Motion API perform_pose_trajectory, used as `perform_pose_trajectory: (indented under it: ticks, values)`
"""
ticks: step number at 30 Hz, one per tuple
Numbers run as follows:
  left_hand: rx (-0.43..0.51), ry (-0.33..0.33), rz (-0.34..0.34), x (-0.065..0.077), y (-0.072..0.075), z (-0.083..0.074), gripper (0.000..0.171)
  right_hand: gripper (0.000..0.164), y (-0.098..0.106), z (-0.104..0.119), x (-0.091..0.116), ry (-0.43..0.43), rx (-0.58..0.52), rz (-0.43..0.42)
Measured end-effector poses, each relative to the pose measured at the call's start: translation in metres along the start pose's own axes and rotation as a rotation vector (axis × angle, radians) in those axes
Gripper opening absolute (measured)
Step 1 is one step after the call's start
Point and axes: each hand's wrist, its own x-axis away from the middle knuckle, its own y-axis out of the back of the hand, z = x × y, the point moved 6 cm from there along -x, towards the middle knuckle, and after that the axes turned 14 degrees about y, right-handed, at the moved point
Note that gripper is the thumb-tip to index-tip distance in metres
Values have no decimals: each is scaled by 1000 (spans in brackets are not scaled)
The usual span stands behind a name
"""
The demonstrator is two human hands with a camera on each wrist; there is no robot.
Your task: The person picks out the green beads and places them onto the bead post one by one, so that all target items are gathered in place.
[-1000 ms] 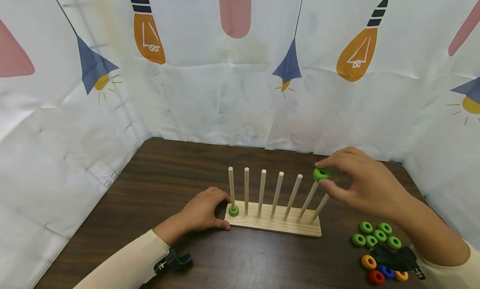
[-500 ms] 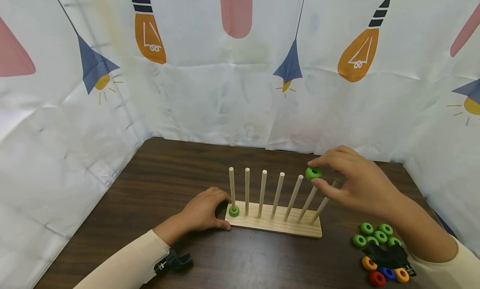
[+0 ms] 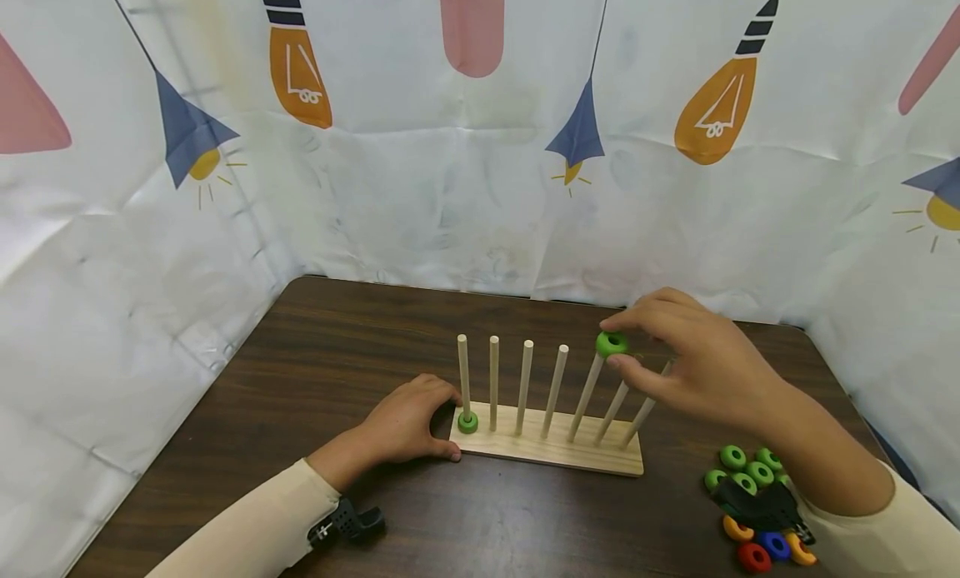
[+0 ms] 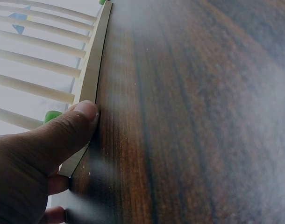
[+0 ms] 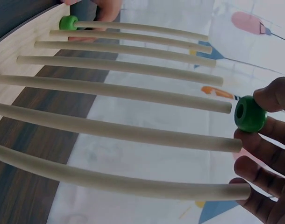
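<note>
Between thumb and fingers, my right hand (image 3: 697,361) pinches a green ring (image 3: 611,345) at the height of the peg tops. In the right wrist view that green ring (image 5: 255,116) is just off the tip of a peg (image 5: 133,92), its hole turned toward the peg. My left hand (image 3: 408,420) grips the left end of a wooden peg board (image 3: 540,449), thumb along the near edge and fingers partly hidden behind. Several upright pegs stand in a row on the board. Another green ring (image 3: 468,424) sits at the bottom of the leftmost peg.
Several loose green rings (image 3: 732,457) lie on the dark wooden table (image 3: 360,336) to the right of the board. Nearer are a red ring (image 3: 753,557), a blue ring (image 3: 774,546) and orange rings (image 3: 737,530), partly covered by the right wrist's black strap. A patterned curtain (image 3: 405,203) hangs behind.
My right hand has moved left with the green ring, from above the second peg from the right to the third from the right. The left hand and board have stayed put.
</note>
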Motion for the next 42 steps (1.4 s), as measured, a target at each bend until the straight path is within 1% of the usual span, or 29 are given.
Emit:
perform_pose_trajectory:
  ticks: [6, 19, 32, 42]
  values:
    - [3, -2, -3, 0, 0, 0, 63, 38, -4, 1, -5, 29, -28, -10]
    - [-6, -10, -16, 0, -1, 1, 64, 35, -13, 1, -12, 0, -40, -1]
    - [-3, -13, -16, -1, -1, 1, 63, 36, -20, 3, -21, 41, -79, -28]
    - [2, -11, -6, -1, 0, 0, 63, 34, -25, 3, -26, 18, -103, -5]
